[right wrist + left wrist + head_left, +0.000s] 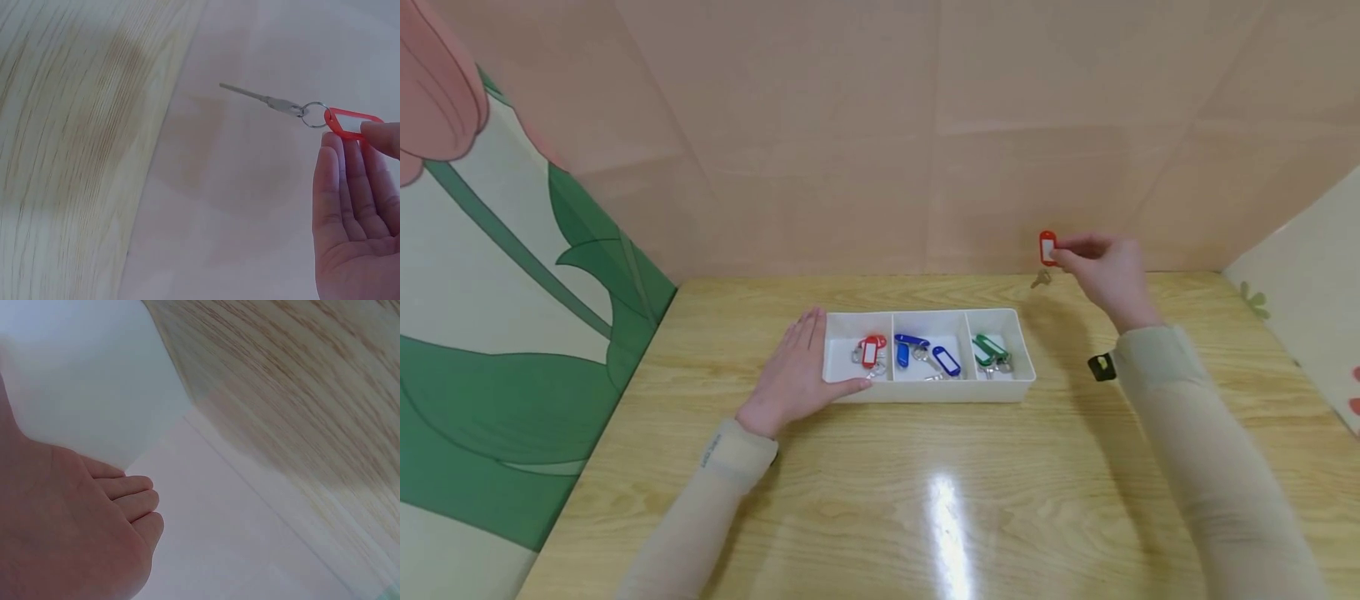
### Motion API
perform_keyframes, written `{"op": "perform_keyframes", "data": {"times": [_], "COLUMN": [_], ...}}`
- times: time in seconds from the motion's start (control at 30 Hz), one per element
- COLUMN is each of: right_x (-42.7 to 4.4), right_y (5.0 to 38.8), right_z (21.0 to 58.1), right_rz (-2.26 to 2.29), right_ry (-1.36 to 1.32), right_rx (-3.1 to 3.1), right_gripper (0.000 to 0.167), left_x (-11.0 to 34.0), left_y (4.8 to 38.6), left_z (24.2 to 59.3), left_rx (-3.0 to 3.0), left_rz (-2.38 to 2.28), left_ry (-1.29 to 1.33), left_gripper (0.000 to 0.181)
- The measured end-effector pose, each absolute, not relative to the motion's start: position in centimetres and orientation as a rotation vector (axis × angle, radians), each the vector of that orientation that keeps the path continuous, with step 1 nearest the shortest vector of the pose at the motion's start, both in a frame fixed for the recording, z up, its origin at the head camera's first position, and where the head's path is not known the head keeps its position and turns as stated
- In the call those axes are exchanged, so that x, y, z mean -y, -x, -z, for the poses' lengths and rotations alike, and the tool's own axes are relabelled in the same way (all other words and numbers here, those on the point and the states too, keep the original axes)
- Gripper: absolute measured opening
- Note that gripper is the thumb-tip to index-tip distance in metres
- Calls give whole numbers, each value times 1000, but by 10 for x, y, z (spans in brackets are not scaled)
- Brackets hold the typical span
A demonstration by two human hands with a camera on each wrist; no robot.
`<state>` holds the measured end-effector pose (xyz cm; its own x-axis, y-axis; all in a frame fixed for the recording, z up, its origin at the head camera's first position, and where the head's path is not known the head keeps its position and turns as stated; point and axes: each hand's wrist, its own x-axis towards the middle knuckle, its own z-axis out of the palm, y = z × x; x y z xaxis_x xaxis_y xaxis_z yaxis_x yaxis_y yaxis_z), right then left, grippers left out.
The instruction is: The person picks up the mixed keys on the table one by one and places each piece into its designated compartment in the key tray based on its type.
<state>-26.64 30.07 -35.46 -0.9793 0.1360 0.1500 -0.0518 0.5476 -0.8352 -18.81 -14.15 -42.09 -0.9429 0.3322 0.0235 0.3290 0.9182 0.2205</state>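
Up in the air past the box's right end, my right hand (1107,271) pinches a red key tag (1048,248) between thumb and fingers. A metal key (284,106) dangles from the tag on a split ring (315,115). My left hand (793,367) rests against the left end of a white three-part box (940,392), its thumb along the front wall and its fingers extended. Inside, red key tags (870,352) lie in the left compartment, blue key tags (947,361) in the middle and green key tags (992,347) in the right, with keys among them.
The box stands on a wood-grain table (865,500). A pinkish covered wall (820,167) rises along the table's back edge. At the left is a panel with a printed tulip (497,400), and at the right a pale panel (1315,275).
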Motion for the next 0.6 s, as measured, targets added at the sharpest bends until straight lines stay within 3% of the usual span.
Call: {"op": "perform_keyframes", "data": {"times": [0.6], "right_x": [-274], "right_y": [256], "right_z": [343], "right_rz": [-1348], "right_ry": [-3], "right_rx": [2581], "right_gripper": [43], "left_x": [142], "left_y": [189], "left_z": [422], "left_rx": [-3062], "left_rz": [-366], "left_ry": [-520], "left_gripper": [132]}}
